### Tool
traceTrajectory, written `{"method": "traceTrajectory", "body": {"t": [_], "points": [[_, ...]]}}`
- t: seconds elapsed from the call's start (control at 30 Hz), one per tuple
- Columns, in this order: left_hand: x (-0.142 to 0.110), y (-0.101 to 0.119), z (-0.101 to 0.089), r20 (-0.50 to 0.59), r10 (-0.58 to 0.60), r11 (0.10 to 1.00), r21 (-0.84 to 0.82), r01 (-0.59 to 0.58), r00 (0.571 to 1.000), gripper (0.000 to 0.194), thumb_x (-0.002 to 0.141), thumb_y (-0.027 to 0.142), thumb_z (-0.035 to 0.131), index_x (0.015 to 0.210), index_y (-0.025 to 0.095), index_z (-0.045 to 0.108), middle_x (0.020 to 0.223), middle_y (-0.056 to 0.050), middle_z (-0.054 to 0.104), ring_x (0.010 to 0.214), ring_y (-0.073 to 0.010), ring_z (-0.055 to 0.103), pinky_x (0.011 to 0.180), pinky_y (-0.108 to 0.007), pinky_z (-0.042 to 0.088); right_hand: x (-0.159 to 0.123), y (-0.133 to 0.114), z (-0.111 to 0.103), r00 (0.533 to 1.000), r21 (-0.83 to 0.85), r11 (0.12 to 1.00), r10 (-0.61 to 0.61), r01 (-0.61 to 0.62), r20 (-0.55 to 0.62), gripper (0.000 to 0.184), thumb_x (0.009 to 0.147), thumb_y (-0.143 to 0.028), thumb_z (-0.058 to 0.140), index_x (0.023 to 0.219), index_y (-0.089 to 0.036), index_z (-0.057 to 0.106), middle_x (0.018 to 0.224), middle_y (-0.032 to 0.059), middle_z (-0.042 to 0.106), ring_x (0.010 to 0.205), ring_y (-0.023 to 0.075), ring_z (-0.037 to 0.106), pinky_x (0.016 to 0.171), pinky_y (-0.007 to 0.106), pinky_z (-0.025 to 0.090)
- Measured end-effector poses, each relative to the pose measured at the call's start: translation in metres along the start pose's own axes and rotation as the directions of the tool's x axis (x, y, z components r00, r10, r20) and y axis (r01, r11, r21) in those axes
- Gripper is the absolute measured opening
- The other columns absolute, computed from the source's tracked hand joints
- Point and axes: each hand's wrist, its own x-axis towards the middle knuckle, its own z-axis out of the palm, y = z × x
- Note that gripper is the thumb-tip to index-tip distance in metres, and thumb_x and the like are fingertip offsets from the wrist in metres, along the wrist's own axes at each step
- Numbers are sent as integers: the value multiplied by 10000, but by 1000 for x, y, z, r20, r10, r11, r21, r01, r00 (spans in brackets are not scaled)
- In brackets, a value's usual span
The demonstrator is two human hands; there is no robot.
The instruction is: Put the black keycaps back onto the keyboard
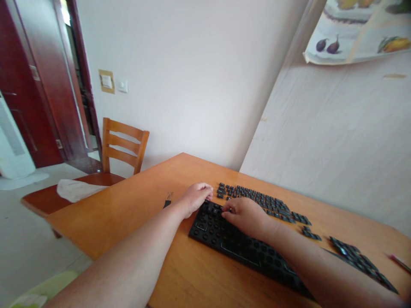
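Note:
A black keyboard [226, 247] lies on the wooden table, with many of its key positions bare and a few keycaps in its top row. My right hand [246, 217] is over the upper part of the keyboard, thumb and forefinger pinched at the top row. Whatever sits between those fingertips is too small to make out. My left hand [196, 198] rests by the keyboard's upper left corner with its fingers curled closed; their inside is hidden. Behind the keyboard, loose black keycaps [261, 198] are laid out in rows. My right forearm covers part of the keyboard.
A small wire-ended tool with a black handle [167, 202] lies left of my left hand. More keycaps [353, 256] and a thin pen-like stick [400, 262] are at the right. A wooden chair [123, 145] stands beyond the table [135, 214], near the wall.

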Motion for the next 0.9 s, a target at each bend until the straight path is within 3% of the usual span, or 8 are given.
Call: {"method": "traceTrajectory", "body": {"t": [0.9], "points": [[-1,1,0,15,16,1000,10,-16,1000,281,818,421,553,840,162,659,820,-52,690,815,-196,634,765,-307,467,3,-9,-4,998,-106,994,33,-26,58,220,849,-368,549,902,-257,732,842,18,721,783,179,626,653,279,369]]}}
